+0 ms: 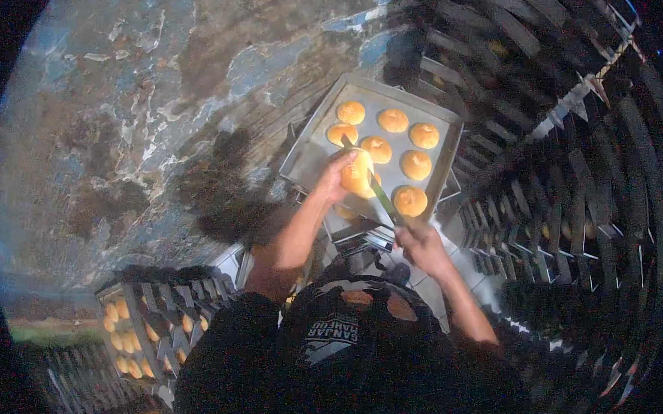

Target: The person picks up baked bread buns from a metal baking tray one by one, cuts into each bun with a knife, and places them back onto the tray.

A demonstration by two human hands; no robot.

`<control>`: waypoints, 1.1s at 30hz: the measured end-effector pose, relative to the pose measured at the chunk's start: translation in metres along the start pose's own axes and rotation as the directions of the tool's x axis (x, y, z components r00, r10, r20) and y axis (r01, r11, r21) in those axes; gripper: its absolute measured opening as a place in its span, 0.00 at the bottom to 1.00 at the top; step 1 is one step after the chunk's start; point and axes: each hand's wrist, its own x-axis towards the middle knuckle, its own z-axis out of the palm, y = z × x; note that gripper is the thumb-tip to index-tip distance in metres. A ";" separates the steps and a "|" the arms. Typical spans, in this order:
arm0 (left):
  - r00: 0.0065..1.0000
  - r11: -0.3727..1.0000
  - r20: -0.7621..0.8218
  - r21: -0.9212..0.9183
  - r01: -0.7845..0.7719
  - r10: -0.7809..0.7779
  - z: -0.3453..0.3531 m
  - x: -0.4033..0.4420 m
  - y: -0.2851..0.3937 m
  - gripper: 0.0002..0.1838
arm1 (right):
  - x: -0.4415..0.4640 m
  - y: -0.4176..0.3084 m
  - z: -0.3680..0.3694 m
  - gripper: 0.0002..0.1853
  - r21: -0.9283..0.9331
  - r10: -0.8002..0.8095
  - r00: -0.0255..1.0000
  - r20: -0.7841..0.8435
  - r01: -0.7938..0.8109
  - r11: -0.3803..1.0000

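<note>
My left hand (335,176) is wrapped round a golden bread bun (358,175), held up above a metal baking tray (316,142). In my right hand (421,247) is the handle of a long knife (383,198). Its blade runs up to the left into the held bun, and a dark tip shows on the bun's far side. Several round buns (416,165) lie apart from each other on the tray, one of them (376,149) right behind the held bun. Part of another bun is hidden below my left hand.
Dark slatted racks (525,240) stand along the right. At lower left a rack (145,325) holds trays with several more buns (124,338). A stained, peeling wall (141,122) fills the left side, close to the tray.
</note>
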 end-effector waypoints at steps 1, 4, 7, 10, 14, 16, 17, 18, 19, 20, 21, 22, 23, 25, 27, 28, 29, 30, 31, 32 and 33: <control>0.999 0.998 0.018 0.040 0.045 -0.046 0.002 0.000 -0.008 0.20 | 0.012 -0.004 0.004 0.17 -0.009 -0.034 0.999 -0.015 0.034 0.999; 0.999 0.990 0.023 0.140 0.033 -0.036 -0.002 0.013 0.019 0.19 | 0.048 -0.007 0.013 0.15 0.008 -0.132 0.991 -0.030 0.133 0.991; 0.999 0.994 -0.032 0.104 -0.036 0.039 -0.003 0.014 0.050 0.19 | 0.036 -0.008 0.019 0.15 0.009 -0.205 0.979 -0.025 0.205 0.979; 1.000 0.997 0.006 0.081 0.010 -0.011 -0.013 0.010 0.054 0.19 | 0.015 -0.002 0.020 0.15 0.027 -0.137 0.990 0.015 0.136 0.990; 0.996 0.998 -0.082 0.046 0.046 -0.042 -0.011 0.017 0.010 0.14 | 0.060 0.001 0.034 0.17 -0.026 -0.173 0.983 -0.064 0.172 0.985; 0.994 0.999 -0.103 0.036 0.031 -0.027 -0.011 0.019 0.015 0.14 | 0.074 0.016 0.039 0.17 -0.003 -0.211 0.974 -0.080 0.212 0.977; 0.992 1.000 -0.126 0.028 0.011 -0.007 -0.011 0.021 0.022 0.15 | 0.080 0.021 0.041 0.17 0.019 -0.253 0.963 -0.092 0.255 0.967; 0.992 1.000 -0.129 0.025 0.002 0.001 -0.013 0.020 0.031 0.15 | 0.062 0.004 0.036 0.16 -0.051 -0.190 0.980 -0.065 0.186 0.981; 0.991 0.999 -0.135 0.036 -0.013 0.018 -0.018 0.017 0.042 0.13 | 0.051 0.007 0.036 0.16 -0.054 -0.189 0.980 -0.055 0.186 0.981; 0.989 0.999 -0.142 0.046 -0.028 0.035 -0.021 0.015 0.049 0.12 | 0.040 0.014 0.034 0.16 -0.024 -0.182 0.983 -0.028 0.182 0.983; 0.987 0.999 -0.152 0.040 -0.035 0.040 -0.028 0.015 0.048 0.12 | 0.033 0.019 0.032 0.16 0.006 -0.175 0.985 0.002 0.175 0.985; 0.985 0.998 -0.168 0.033 -0.047 0.052 -0.035 0.015 0.047 0.13 | 0.029 0.022 0.033 0.17 0.046 -0.091 0.995 0.046 0.089 0.995; 0.982 0.998 -0.177 0.031 -0.054 0.059 -0.040 0.016 0.044 0.14 | 0.033 0.023 0.038 0.17 0.047 -0.087 0.995 0.049 0.085 0.995; 0.975 0.997 -0.221 -0.066 -0.039 0.024 -0.024 0.014 0.027 0.16 | 0.049 0.017 0.054 0.18 0.161 -0.028 1.000 0.004 0.027 0.987; 0.963 0.987 -0.268 -0.161 -0.030 -0.014 -0.020 0.014 0.014 0.18 | 0.088 0.027 0.067 0.19 0.033 -0.214 0.976 -0.037 0.215 0.976; 0.971 0.983 -0.239 -0.179 -0.048 0.004 -0.027 0.020 0.009 0.19 | 0.103 0.023 0.072 0.19 0.071 -0.197 0.979 -0.049 0.200 0.977; 0.978 0.978 -0.210 -0.199 -0.064 0.022 -0.035 0.025 0.006 0.21 | 0.110 0.022 0.076 0.20 0.109 -0.178 0.982 -0.061 0.184 0.977; 0.975 0.975 -0.219 -0.211 -0.074 0.027 -0.038 0.029 0.011 0.21 | 0.112 0.021 0.077 0.19 0.091 -0.184 0.982 -0.050 0.188 0.978; 0.976 0.974 -0.218 -0.212 -0.075 0.027 -0.043 0.032 0.018 0.21 | 0.109 0.023 0.078 0.19 0.089 -0.184 0.982 -0.050 0.188 0.978; 0.974 0.973 -0.220 -0.210 -0.099 0.052 -0.049 0.035 0.024 0.21 | 0.100 0.026 0.078 0.19 0.086 -0.144 0.989 -0.036 0.147 0.985; 0.972 0.970 -0.223 -0.209 -0.124 0.076 -0.054 0.037 0.029 0.21 | 0.090 0.030 0.079 0.19 0.081 -0.104 0.994 -0.020 0.105 0.991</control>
